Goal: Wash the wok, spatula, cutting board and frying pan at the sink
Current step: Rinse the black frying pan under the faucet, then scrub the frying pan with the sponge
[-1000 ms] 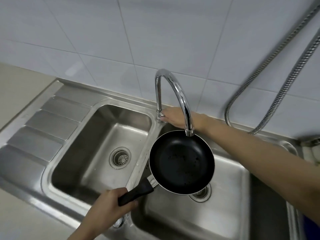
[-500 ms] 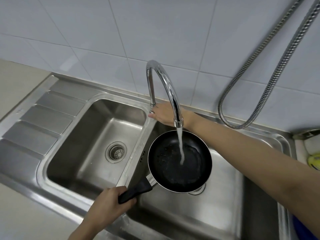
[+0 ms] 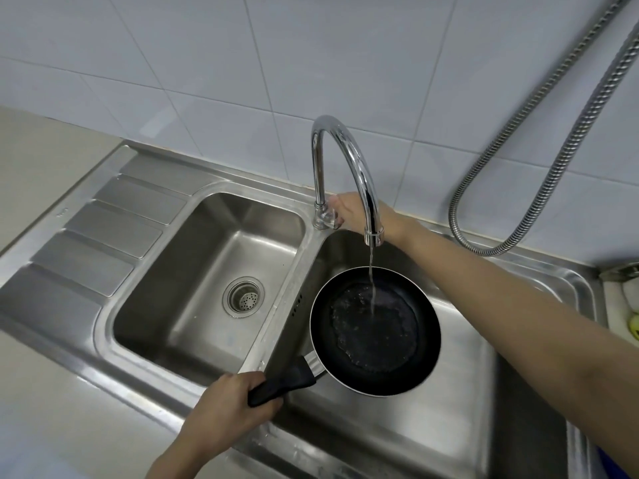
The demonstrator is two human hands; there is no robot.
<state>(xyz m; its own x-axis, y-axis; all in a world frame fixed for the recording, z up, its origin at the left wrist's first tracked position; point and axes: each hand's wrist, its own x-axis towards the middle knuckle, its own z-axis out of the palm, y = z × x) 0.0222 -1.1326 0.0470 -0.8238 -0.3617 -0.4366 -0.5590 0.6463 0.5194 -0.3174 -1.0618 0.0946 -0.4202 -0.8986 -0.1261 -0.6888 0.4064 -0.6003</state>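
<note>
A black frying pan (image 3: 375,331) hangs level over the right basin of the steel double sink (image 3: 297,257). My left hand (image 3: 230,407) grips its black handle at the front. A thin stream of water falls from the chrome faucet (image 3: 345,160) into the pan, and a shallow pool lies on the pan's bottom. My right hand (image 3: 352,212) reaches behind the spout and rests at the faucet's base; its fingers are partly hidden by the spout. No wok, spatula or cutting board is in view.
The left basin with its round drain strainer (image 3: 243,297) has a ribbed draining board (image 3: 103,236) to its left. A metal shower hose (image 3: 539,133) loops down the tiled wall at the right. Something yellow-green (image 3: 634,323) shows at the right edge.
Water began to run from the faucet and now falls in a thinner stream. The pan sank a little lower under the spout and holds more water. My right hand stays at the faucet base.
</note>
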